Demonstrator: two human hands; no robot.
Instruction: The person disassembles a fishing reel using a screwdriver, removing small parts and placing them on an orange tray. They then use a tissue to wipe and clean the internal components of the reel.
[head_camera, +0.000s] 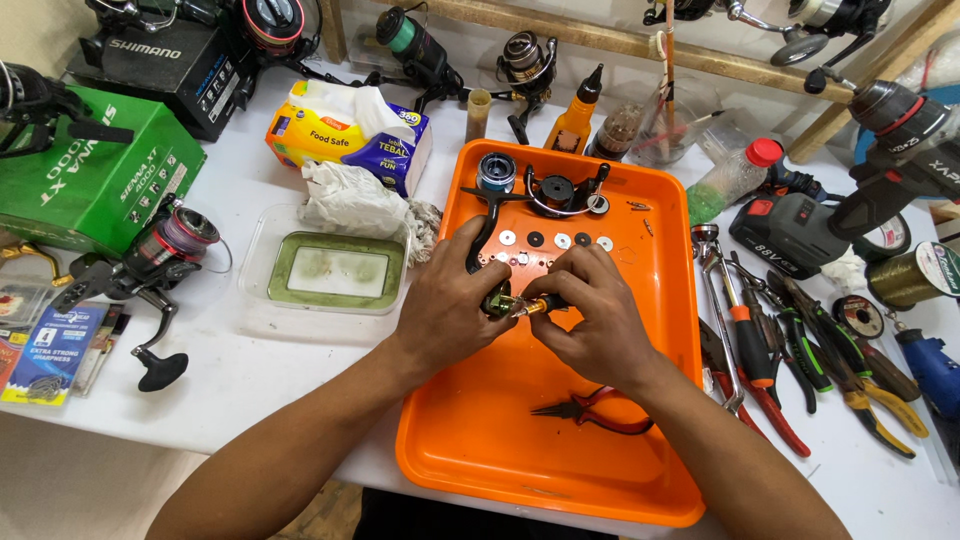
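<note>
White bench (250, 380) carrying a large orange plastic tray (560, 450). Over the tray's middle, the left hand (450, 305) and right hand (595, 310) meet; both grips are pinched on a small greenish-brass reel part (512, 304) held between the fingertips just above the tray floor. Behind the hands lie a black reel frame with blue spool (530, 188) and a row of small round washers (555, 240). Near the tray's front edge: red-handled pliers (595, 410).
</note>
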